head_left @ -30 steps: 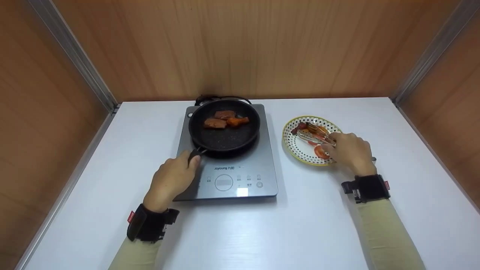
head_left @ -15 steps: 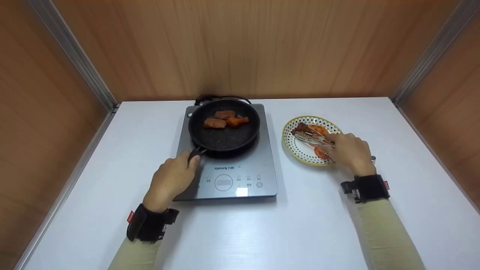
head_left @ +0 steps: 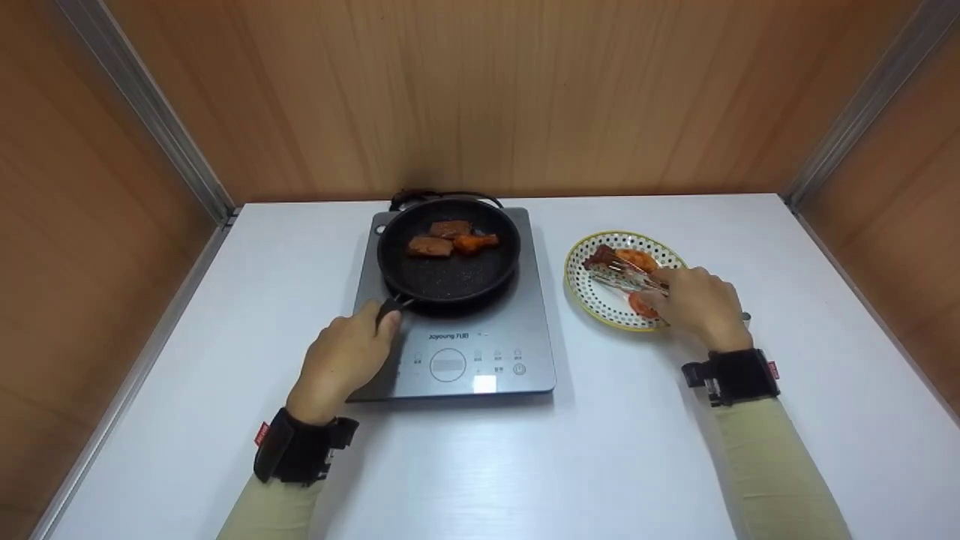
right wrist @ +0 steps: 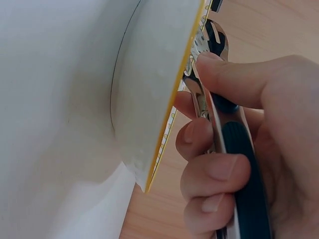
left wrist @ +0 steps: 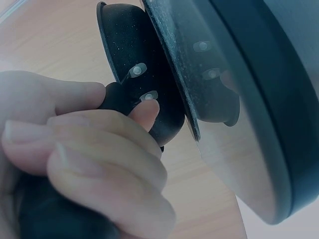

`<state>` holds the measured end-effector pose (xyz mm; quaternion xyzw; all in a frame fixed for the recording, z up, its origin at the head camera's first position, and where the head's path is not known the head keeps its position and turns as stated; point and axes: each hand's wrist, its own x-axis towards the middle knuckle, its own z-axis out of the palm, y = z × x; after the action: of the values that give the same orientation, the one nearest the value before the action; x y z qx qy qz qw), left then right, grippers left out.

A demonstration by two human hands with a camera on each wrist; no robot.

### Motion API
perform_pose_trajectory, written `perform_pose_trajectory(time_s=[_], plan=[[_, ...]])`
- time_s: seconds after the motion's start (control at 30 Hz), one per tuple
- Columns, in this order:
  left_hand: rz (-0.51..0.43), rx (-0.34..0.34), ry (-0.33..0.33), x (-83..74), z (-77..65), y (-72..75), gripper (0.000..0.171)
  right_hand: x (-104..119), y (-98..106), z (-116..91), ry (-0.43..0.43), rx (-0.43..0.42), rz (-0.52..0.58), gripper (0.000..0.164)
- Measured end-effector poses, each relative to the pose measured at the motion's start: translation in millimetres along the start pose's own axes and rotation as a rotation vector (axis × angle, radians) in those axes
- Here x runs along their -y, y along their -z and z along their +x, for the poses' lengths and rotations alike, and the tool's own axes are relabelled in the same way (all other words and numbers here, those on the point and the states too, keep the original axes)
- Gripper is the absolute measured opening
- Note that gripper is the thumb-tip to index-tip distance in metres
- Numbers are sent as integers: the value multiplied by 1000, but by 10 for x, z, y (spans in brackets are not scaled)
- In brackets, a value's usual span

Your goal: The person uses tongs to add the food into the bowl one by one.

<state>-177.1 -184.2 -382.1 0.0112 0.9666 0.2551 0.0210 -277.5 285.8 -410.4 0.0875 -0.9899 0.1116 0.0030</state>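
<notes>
In the head view my left hand (head_left: 345, 360) grips the black handle (left wrist: 117, 97) of a frying pan (head_left: 442, 283). Two brown slabs of meat (head_left: 430, 247) and an orange-brown drumstick (head_left: 475, 243) lie in it. My right hand (head_left: 701, 306) holds metal tongs (right wrist: 244, 174) with dark teal grips, fingers curled around them. Their tips reach over a dotted plate (head_left: 581, 298) with a yellow rim, at a dark red piece of food (head_left: 600, 256). Whether the tips clamp it I cannot tell. An orange piece (head_left: 636, 259) and a tomato slice (head_left: 641, 304) also lie there.
The pan stands on a flat grey induction cooker (head_left: 525, 337) with touch controls at its front. A black cable (head_left: 409, 198) runs behind it. Wood-grain panels (head_left: 480, 97) enclose the white table (head_left: 480, 465) at the back and sides.
The tongs' tips have come closer together around the dark red piece, which has shifted slightly; the orange piece shows more fully. My left hand and the pan have stayed put.
</notes>
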Motion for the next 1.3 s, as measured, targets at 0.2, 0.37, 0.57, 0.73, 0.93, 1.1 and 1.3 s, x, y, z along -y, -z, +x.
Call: perform_pose_trajectory(time_s=[0.2,0.37,0.57,0.73,0.93,1.1,1.3], plan=[[-12,7,4,-11,-16,9,36,14,9,-4,-23,22,27,60],[-12,9,6,-13,-18,10,37,11,14,-10,-26,31,31,61],[-10,6,13,-11,-17,10,37,15,13,-3,-24,38,32,59],[-13,4,10,-12,-15,11,37,7,21,-1,-16,42,21,59],[10,-4,-16,6,-13,0,47,2,32,-3,14,27,-5,59],[17,-1,-22,12,-8,0,47,4,43,-10,12,27,-5,62],[7,-5,-11,8,3,-1,37,15,69,-15,8,31,-6,62]])
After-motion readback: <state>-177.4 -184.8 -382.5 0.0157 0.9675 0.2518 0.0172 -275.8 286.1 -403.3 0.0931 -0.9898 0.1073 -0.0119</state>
